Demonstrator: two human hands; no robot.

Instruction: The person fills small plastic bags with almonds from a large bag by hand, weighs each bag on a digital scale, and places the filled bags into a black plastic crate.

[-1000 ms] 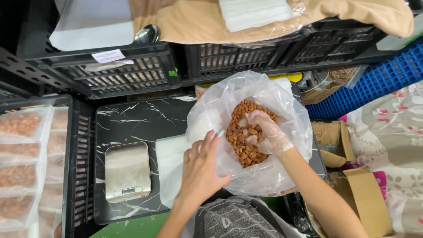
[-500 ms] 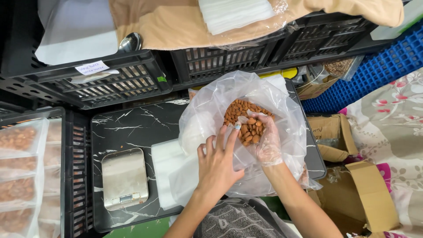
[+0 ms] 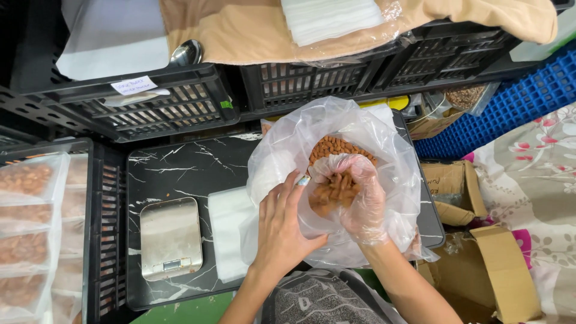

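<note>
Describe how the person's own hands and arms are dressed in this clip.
The right hand wears a thin, clear, loose disposable plastic glove, crinkled and ending near the wrist. The left hand is ungloved, with light-painted fingernails. Both forearms are bare; no sleeves, watch or jewellery show.

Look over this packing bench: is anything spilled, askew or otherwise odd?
Nothing looks spilled: the almonds stay inside the clear plastic bag. One oddity: only the right hand, scooping nuts, wears a thin glove; the left hand holding the bag is bare. The small scale also sits slightly crooked on the black marbled board.
</note>
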